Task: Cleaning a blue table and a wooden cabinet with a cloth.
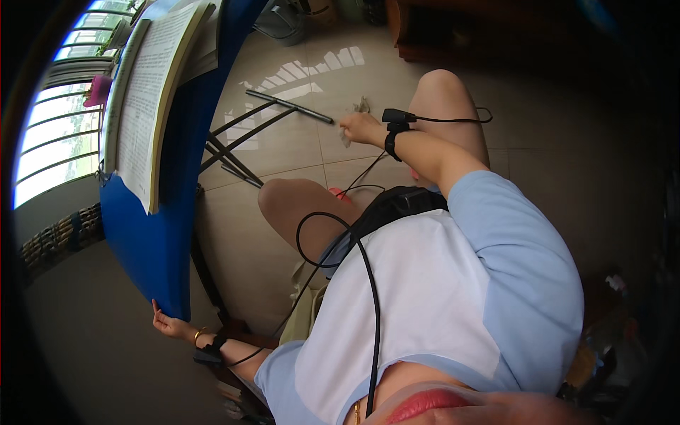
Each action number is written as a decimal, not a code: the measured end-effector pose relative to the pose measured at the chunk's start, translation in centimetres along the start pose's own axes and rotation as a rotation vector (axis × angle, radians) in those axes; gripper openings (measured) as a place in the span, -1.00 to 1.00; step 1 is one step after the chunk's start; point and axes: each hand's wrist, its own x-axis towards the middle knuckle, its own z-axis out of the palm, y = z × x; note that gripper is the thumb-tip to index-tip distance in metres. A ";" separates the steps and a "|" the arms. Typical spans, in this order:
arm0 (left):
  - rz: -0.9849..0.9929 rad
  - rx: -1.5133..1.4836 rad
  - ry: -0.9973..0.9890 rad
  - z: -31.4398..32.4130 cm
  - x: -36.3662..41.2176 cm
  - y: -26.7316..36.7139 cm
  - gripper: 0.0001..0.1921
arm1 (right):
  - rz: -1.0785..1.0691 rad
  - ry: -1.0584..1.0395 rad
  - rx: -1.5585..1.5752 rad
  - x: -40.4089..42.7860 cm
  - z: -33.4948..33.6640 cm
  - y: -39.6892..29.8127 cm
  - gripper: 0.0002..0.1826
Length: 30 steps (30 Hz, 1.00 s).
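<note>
My left hand (171, 325) is at the near corner of a blue folding tabletop (146, 249), fingers against its edge; the tabletop partly hides its grip. My right hand (362, 128) is lowered above the tiled floor, beside my right knee. It is closed around a crumpled, greyish tissue or thin cloth (362, 105), which sticks out on both sides of the fist. An open book (151, 95) with printed pages lies on the tabletop, on top of other papers or books (203, 58). Dark metal crossed legs (249, 127) stand below the table.
A black cable (372, 276) loops across my chest and lap, with leads to both wrist-worn devices. A grey bucket (281, 24) and wooden furniture (401, 32) stand on the far side. A barred window (64, 133) and a pink flowerpot (98, 91) are beyond the table.
</note>
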 end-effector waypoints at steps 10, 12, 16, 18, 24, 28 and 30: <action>-0.086 0.163 -0.014 -0.7 -0.8 0.3 -0.70 | 0.479 -0.528 -0.491 4.4 7.5 12.2 -0.53; -0.095 0.232 0.020 -2.8 -1.2 2.0 -0.67 | 0.493 -0.542 -0.439 5.7 8.7 8.7 -0.46; -0.034 0.256 -0.037 -0.6 -0.5 1.4 -0.66 | 0.096 -0.817 -1.038 4.8 10.6 14.5 -0.46; -0.064 0.300 -0.029 -1.0 -0.8 2.2 -0.66 | 0.453 -0.646 -0.670 5.5 11.2 13.2 -0.52; -0.142 0.343 -0.028 0.1 -0.5 3.5 -0.68 | 0.613 -0.517 -0.243 6.9 10.7 13.1 -0.77; -0.105 0.329 -0.018 -3.1 -0.1 -0.3 -0.66 | 0.817 -0.365 0.158 9.6 8.6 8.7 -0.81; -0.100 0.253 -0.011 -3.9 -0.6 -1.5 -0.66 | 0.868 -0.254 0.329 9.7 7.1 7.7 -0.57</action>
